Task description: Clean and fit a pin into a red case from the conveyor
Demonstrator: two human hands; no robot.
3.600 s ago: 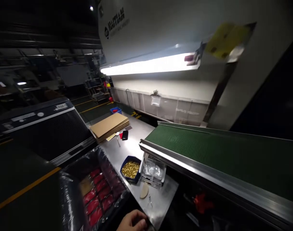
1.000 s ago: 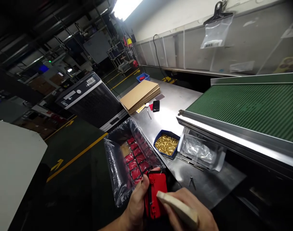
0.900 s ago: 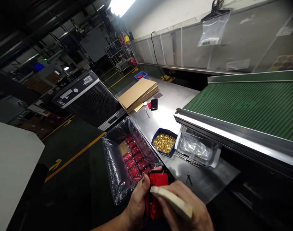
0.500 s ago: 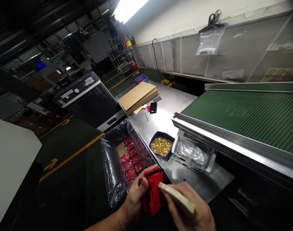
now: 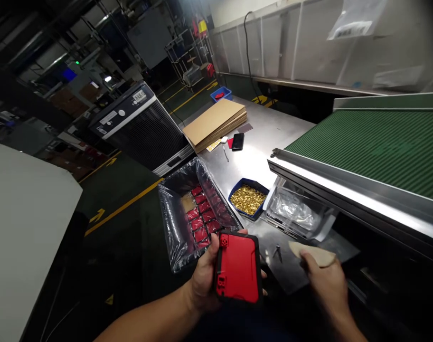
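Change: the right hand (image 5: 325,280) has drawn away from the red-and-black case (image 5: 238,268), and the cream wedge (image 5: 312,253) no longer touches it.
Left hand (image 5: 205,280): closed around the case, holding it face-up just above the bin's near corner.
Right hand: pinching the wedge, well clear of the case.
Bin: the plastic-lined bin (image 5: 170,228) holds rows of red packs (image 5: 202,213).
Tray: the blue tray (image 5: 236,191) on the steel table (image 5: 259,161) holds brass-coloured parts (image 5: 248,199).
Box: the clear box (image 5: 273,221) just beside it holds plastic bags (image 5: 293,210).

Dim, glare on steel table (image 5: 255,164), warped edges
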